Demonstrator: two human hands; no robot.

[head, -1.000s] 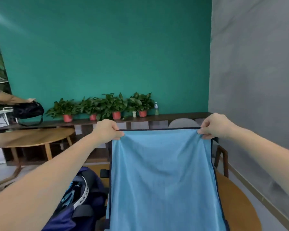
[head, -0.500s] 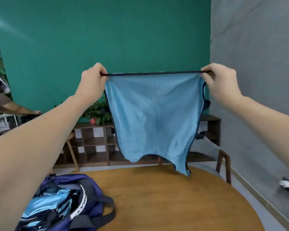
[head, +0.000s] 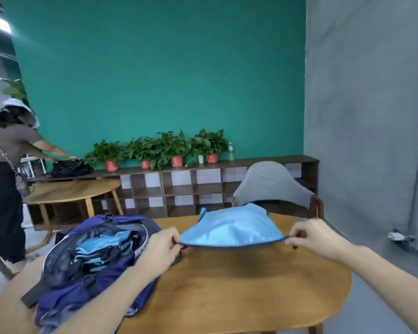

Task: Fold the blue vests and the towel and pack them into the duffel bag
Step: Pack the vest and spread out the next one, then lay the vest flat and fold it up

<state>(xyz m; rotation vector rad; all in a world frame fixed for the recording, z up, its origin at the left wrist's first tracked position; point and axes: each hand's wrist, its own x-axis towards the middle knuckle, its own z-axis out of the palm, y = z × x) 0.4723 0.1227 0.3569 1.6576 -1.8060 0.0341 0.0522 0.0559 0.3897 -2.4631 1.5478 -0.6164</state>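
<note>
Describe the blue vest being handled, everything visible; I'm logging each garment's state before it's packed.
The vest is light blue, thin, slightly shiny fabric with dark navy edging. It is stretched out over the wooden table, its near hem pulled taut between the left hand and right hand, each pinching an end. The far part billows towards the grey chair. It is not folded yet and lies right of the duffel bag.

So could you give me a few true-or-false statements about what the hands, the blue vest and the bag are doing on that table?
1. Both hands pinch the blue vest's dark edge, the left hand at one end, the right hand at the other. True.
2. The duffel bag is zipped shut. False: it lies open, with blue fabric inside.
3. The bag sits to the vest's left on the wooden table. True.
4. The vest lies folded inside the bag. False: it is spread over the table, in both hands.
</note>
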